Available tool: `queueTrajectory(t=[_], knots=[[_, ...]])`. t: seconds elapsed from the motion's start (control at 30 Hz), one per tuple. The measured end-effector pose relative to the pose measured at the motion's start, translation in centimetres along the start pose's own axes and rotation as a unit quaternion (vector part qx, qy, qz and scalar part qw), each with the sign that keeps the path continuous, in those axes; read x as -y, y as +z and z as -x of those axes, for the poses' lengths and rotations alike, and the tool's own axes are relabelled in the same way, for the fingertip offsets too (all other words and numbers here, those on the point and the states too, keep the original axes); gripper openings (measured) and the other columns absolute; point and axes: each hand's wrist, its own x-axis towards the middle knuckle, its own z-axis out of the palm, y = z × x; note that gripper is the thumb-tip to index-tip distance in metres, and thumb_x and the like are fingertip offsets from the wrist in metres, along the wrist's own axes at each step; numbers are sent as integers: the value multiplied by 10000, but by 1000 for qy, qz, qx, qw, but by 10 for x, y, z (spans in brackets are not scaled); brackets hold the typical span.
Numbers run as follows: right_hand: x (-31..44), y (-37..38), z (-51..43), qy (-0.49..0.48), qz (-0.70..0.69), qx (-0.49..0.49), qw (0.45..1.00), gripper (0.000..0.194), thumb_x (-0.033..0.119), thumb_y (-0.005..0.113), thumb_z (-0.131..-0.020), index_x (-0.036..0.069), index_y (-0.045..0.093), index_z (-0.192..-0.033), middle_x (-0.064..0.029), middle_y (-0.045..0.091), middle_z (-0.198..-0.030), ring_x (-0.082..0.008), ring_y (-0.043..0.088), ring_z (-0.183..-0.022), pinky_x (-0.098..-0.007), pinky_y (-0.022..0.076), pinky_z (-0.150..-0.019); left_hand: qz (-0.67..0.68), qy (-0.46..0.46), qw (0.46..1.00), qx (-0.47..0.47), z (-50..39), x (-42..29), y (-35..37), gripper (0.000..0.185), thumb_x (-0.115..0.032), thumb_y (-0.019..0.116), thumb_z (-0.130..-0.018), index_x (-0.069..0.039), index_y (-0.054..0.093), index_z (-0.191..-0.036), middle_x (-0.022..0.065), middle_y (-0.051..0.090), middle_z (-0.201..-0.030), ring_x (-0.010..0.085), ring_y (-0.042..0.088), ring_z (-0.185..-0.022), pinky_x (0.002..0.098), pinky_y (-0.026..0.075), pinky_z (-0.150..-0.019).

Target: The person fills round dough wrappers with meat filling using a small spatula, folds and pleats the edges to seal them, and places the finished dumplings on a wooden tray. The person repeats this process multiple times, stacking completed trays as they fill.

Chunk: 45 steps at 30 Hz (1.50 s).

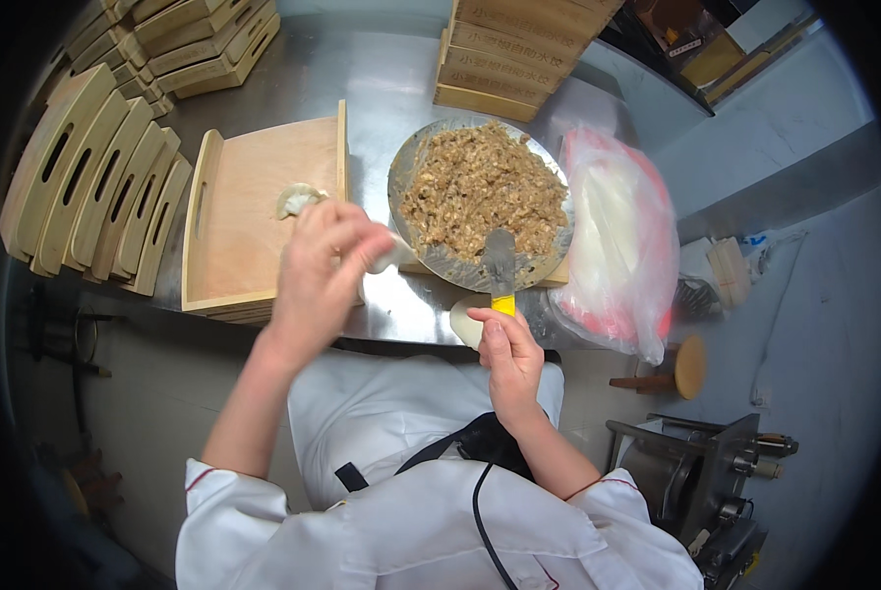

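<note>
My left hand (326, 254), slightly blurred, pinches a pale piece of dough (390, 256) between thumb and fingers, over the gap between tray and pan. Behind that hand a dumpling (293, 200) lies on the wooden tray (263, 166), partly hidden by my knuckles. My right hand (513, 350) grips a spatula (501, 262) by its yellow handle. Its metal blade rests at the near edge of a mound of minced filling (488, 184) in a round metal pan (455, 271). Beside my right fingers is a round dough wrapper (465, 322) at the table's front edge.
Wooden trays with slot handles (94, 177) lean in a row at left, and more stacked trays (212, 44) stand behind. A stack of wooden boxes (499, 59) rises beyond the pan. To its right lies a plastic bag (617, 236) on the steel table (381, 81).
</note>
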Motion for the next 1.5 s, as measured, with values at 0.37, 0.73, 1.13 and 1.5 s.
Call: queueTrajectory(t=[0.37, 0.73, 1.13, 1.5], knots=[[-13, -8, 5, 40, 4, 5, 999, 254, 185, 506, -986, 1, 671, -1042, 2, 486, -843, -59, 416, -666, -202, 352, -603, -145, -86, 986, -7, -108, 132, -53, 245, -214, 635, -903, 18, 685, -961, 62, 664, -856, 130, 600, -797, 269, 477, -747], [-19, -30, 9, 43, 9, -49, 998, 234, 177, 516, -981, 2, 663, -1033, -33, 535, -877, -100, 470, -772, -225, 384, -712, -110, 95, 983, -111, -70, 51, -29, 212, -144, 545, -966, 7, 652, -1069, 80, 672, -965, 127, 610, -895, 241, 462, -766], [-27, -56, 13, 38, -12, -103, 994, 244, 170, 500, -996, -9, 643, -1079, 53, 419, -760, -8, 337, -576, -176, 262, -475, -81, 4, 982, 169, 82, 31, 176, 208, -122, 737, -735, -34, 656, -906, 136, 562, -995, 323, 516, -946, 412, 433, -844], [-34, -55, 12, 46, -26, -91, 994, 259, 178, 522, -987, 34, 596, -1189, 58, 460, -749, 2, 349, -575, -161, 282, -487, -93, 45, 984, 146, 86, 39, 187, 128, -125, 716, -751, -85, 660, -859, 119, 538, -946, 317, 505, -926, 408, 419, -820]])
